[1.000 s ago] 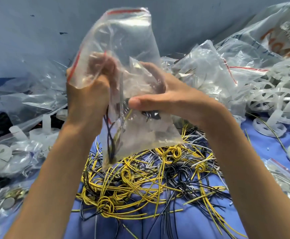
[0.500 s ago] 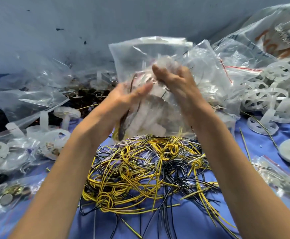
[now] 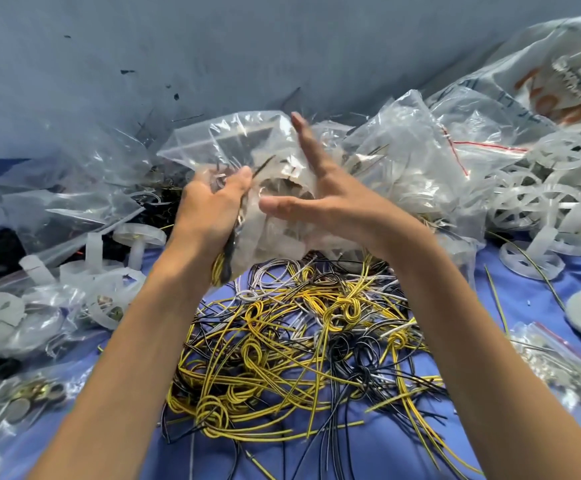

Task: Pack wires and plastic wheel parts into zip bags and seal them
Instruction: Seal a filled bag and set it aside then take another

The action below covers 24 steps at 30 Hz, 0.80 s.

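The left grip (image 3: 213, 209) clenches a part-filled zip bag (image 3: 233, 140) above loose wires (image 3: 299, 341) heaped on the counter (image 3: 528, 292), apparently steadying it. The right grip (image 3: 320, 199), fingers straight, lies flat against the bag's side, likely squeezing out air before sealing. Plastic wheel parts (image 3: 541, 202) wait at right.

Glossy clear plastic bag (image 3: 247, 140); matt blue cloth (image 3: 403, 452).

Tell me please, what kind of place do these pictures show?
Probably a hand-packing workbench for small kit parts. A tangled pile of yellow and black wires lies on blue cloth, heaps of clear zip bags lie around it, and loose white plastic wheels sit at the right.
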Each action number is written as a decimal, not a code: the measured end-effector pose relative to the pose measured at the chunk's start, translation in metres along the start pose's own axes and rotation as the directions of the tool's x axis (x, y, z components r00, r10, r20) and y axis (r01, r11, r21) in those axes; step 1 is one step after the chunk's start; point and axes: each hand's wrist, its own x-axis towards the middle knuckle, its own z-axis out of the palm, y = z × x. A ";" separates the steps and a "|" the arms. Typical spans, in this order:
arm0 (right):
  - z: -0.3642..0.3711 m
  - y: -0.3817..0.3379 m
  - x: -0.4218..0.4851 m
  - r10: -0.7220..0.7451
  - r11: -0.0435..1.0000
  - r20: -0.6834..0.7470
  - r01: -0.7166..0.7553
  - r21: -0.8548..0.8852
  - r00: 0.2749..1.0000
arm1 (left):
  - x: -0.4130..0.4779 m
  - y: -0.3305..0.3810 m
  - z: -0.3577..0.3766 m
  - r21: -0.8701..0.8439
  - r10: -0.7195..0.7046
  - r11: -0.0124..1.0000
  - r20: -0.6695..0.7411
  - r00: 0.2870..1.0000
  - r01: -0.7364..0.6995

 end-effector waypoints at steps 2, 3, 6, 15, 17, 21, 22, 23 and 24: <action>0.001 -0.003 0.001 -0.060 0.995 -0.043 0.056 -0.087 0.997 | -0.002 0.001 0.003 -0.036 -0.017 0.999 0.063 0.998 0.019; 0.001 -0.003 0.002 -0.071 0.992 -0.080 0.062 -0.113 0.994 | -0.003 0.002 0.006 -0.038 -0.028 0.999 0.102 0.994 0.032; 0.005 -0.001 0.006 -0.114 0.980 -0.311 0.056 -0.190 0.943 | -0.003 0.007 0.011 -0.048 -0.024 0.998 0.193 0.981 0.034; -0.078 0.064 0.041 0.195 0.701 -0.726 -0.611 -0.367 0.660 | -0.007 0.013 0.014 0.009 0.022 1.000 0.260 0.965 -0.025; -0.088 0.086 0.039 0.304 0.724 -0.695 -0.633 -0.276 0.651 | -0.007 0.011 0.017 0.052 0.010 0.998 0.292 0.956 -0.027; -0.093 0.098 0.033 0.365 0.754 -0.668 -0.626 -0.196 0.648 | -0.010 0.006 0.021 0.145 -0.021 0.989 0.354 0.935 -0.032; -0.093 0.095 0.032 0.388 0.748 -0.668 -0.641 -0.175 0.635 | -0.011 0.005 0.022 0.162 -0.030 0.986 0.375 0.926 -0.034; -0.091 0.092 0.032 0.412 0.736 -0.672 -0.660 -0.154 0.615 | -0.013 0.005 0.022 0.185 -0.041 0.982 0.402 0.915 -0.037; -0.089 0.087 0.031 0.423 0.718 -0.689 -0.681 -0.141 0.588 | -0.014 0.005 0.022 0.211 -0.053 0.977 0.432 0.900 -0.043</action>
